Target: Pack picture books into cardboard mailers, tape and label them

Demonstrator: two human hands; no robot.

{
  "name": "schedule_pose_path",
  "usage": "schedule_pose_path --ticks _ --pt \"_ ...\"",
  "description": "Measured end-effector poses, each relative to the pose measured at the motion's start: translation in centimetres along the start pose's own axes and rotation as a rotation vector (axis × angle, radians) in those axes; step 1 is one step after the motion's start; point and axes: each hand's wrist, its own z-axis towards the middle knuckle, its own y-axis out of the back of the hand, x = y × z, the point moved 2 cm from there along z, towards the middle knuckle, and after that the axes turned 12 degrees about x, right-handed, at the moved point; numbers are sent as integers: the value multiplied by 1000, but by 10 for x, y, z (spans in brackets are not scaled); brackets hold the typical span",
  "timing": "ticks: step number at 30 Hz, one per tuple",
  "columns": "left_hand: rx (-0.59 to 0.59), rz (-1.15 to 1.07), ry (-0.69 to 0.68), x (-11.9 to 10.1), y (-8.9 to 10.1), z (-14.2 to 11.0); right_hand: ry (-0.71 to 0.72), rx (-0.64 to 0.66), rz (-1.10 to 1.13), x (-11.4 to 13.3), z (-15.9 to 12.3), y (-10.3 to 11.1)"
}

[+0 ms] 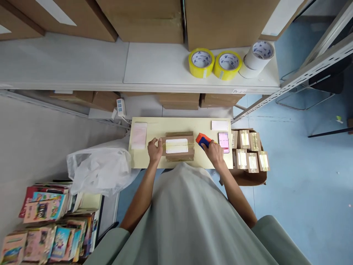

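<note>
A small cardboard box (191, 141) with a white label (176, 146) lies on the pale table (154, 127) in front of me, clear tape running across it. My left hand (155, 149) grips the box's left end between thumb and fingers. In my right hand (214, 152), just right of the box, is a red and blue tape dispenser (203, 140). A phone (223, 142) with a lit pink screen lies beyond that hand, below a stack of white labels (219, 125). At the table's left is a sheet of paper (139, 135).
Right of the table stands an open carton (249, 178) with several taped, labelled boxes. The shelf (154, 66) above holds yellow tape rolls (201, 63), white rolls (257, 59) and large cartons (149, 22). A white plastic bag (100, 167) and stacked books (44, 228) are at left.
</note>
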Motion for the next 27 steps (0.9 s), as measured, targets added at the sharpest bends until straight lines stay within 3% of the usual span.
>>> schedule_pose_path --ticks 4,9,14,20,24,27 --pt "-55 -120 -270 -49 13 12 25 -118 14 27 -12 49" --pt "-26 -172 -680 -145 44 11 118 -307 -24 81 -25 119" --pt "12 -244 -876 -211 86 8 205 -489 -78 143 -32 185" --pt "-5 -256 -960 -233 133 15 363 -588 -205 208 -13 233" --pt "-1 -227 -939 -227 156 16 452 -575 -286 238 22 240" --pt "15 -231 -903 -215 163 16 455 -540 -301 253 49 237"
